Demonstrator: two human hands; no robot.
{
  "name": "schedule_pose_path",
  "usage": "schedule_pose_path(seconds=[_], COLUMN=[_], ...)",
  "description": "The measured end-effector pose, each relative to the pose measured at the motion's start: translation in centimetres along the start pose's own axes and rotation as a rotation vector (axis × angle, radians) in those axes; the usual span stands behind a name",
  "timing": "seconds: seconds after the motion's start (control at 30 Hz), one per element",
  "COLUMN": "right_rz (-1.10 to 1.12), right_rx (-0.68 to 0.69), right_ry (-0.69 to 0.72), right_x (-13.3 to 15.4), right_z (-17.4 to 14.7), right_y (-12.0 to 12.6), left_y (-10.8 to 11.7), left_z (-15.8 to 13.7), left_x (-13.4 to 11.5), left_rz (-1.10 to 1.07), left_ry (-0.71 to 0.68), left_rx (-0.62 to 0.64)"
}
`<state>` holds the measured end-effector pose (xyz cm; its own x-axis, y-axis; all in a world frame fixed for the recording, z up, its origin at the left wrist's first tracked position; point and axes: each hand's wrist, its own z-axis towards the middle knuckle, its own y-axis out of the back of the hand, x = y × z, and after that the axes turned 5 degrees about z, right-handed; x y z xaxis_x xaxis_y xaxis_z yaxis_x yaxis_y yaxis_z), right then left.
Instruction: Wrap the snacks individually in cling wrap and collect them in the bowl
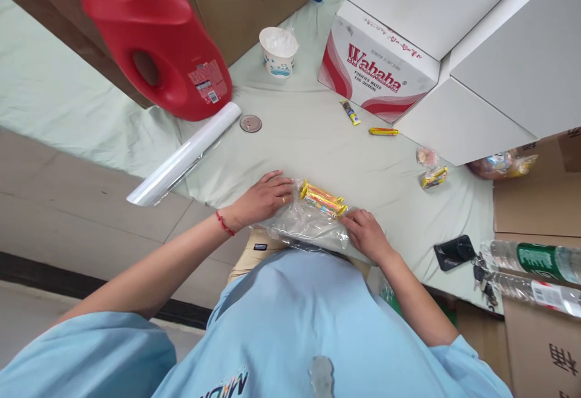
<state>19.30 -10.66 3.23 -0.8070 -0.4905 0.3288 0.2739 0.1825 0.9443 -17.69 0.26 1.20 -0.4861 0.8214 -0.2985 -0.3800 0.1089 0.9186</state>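
Note:
Several yellow-wrapped snack bars (322, 197) lie side by side on a sheet of clear cling film (304, 224) at the table's near edge. Part of the film hangs crumpled over that edge, toward my body. My left hand (267, 197) is at the film's left end, its fingers closed on the film and its thumb hidden. At the other end, my right hand (365, 233) pinches the film just beside the bars' right tips. A roll of cling film (186, 155) lies slantwise on the left of the table.
A red detergent jug (181, 53) stands behind the roll, near a round disc (250, 123). Farther back are a paper cup (278, 53) and a Wahaha carton (376, 71). Loose wrapped snacks (384, 132) lie before it. Right: a black phone (454, 253), keys (483, 277), plastic bottles (540, 260).

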Motion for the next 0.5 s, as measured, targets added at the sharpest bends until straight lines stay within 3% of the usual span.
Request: schedule_pose_path(seconds=[0.3,0.5], right_rz=[0.106,0.173], right_rx=[-0.102,-0.221], right_ry=[-0.11,-0.08], right_x=[0.1,1.9], right_z=[-5.5,-8.6], right_y=[0.3,0.7], left_y=[0.3,0.8], left_z=[-2.7,-3.4], left_x=[1.2,1.2], left_rz=[-0.22,-0.237], left_ry=[0.077,0.073], left_rx=[0.019,0.045])
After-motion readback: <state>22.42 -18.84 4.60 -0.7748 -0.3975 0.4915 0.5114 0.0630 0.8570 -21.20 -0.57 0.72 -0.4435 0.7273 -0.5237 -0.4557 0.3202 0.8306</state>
